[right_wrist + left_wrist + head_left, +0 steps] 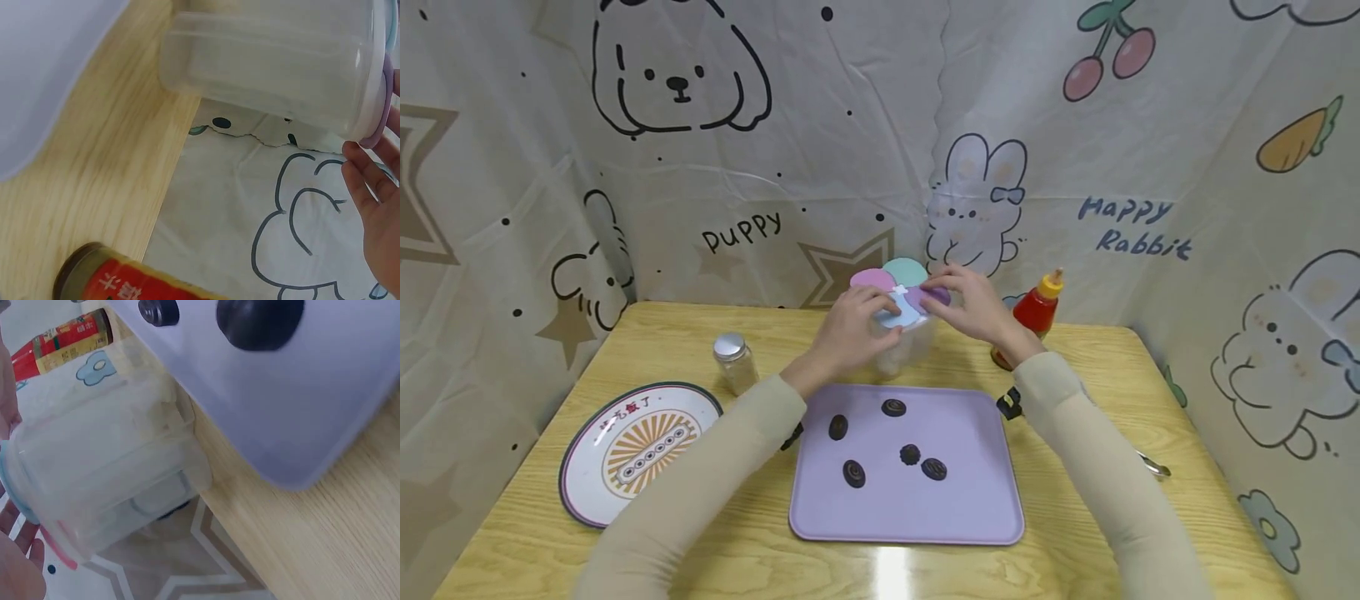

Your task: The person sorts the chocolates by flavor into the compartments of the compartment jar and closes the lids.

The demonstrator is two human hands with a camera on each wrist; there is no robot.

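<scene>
A translucent container stands behind the tray, its lid made of coloured round flaps. My left hand rests on the lid beside the light blue flap, its fingers spread and loosely bent. My right hand touches the purple flap from the other side. Pink and mint green flaps lie behind the fingers. In the right wrist view, the fingertips meet the lid's edge near the purple flap. All the flaps lie flat as far as I can see.
A lilac tray holds several dark chocolate-like pieces. On the left are an oval plate and a silver-capped jar. A red sauce bottle stands right, beyond the right forearm; a metal utensil lies lower right.
</scene>
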